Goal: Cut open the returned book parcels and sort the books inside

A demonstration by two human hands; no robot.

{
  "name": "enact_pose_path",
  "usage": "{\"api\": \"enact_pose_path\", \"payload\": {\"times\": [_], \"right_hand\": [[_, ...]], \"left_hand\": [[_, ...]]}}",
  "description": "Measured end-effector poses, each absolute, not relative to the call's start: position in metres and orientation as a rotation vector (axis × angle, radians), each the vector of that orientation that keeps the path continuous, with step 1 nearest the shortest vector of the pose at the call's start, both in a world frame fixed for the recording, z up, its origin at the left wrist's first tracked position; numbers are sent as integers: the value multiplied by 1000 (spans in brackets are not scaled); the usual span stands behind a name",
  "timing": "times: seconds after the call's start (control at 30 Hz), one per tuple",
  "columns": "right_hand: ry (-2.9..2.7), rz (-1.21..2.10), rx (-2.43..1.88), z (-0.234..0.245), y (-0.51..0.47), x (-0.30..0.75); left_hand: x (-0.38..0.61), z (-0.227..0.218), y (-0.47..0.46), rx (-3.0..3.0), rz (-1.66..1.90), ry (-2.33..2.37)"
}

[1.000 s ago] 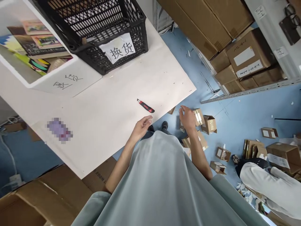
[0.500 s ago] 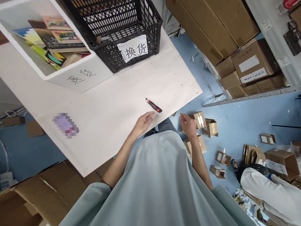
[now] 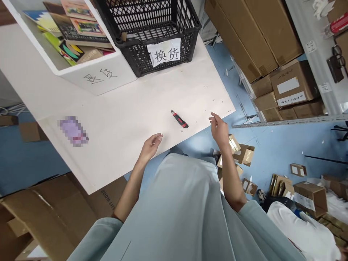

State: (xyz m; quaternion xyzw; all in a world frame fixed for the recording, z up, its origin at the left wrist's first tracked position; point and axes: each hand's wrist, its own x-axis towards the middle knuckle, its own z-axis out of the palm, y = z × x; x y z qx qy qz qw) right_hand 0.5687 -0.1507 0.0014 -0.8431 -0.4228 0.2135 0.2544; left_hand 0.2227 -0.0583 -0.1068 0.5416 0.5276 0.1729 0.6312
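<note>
Black-and-red cutter (image 3: 179, 119) lies on the white surface (image 3: 122, 112) between left grip (image 3: 152, 143) and right grip (image 3: 219, 129), both loosely curled, empty. Purple item (image 3: 73, 131) is pixelated; black crate (image 3: 152, 38) is cut off above.

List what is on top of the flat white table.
A red-and-black utility knife, a white open-topped box, a black lattice plastic crate, a pixelated purple object and small dark scraps. The table surface beneath the box and crate is covered.

One cutter (image 3: 179, 119) (two hands (image 3: 150, 146) (image 3: 220, 131))
</note>
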Motion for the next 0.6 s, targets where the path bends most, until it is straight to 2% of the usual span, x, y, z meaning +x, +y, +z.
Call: {"api": "enact_pose_path", "payload": {"times": [0.37,0.6], "right_hand": [[-1175,835,-2330,-44,-240,643],[-1339,1098,-2187,-87,-231,671]], "left_hand": [[345,-90,-97,1326,399,1144],[381,-77,-166,1195,439,1290]]}}
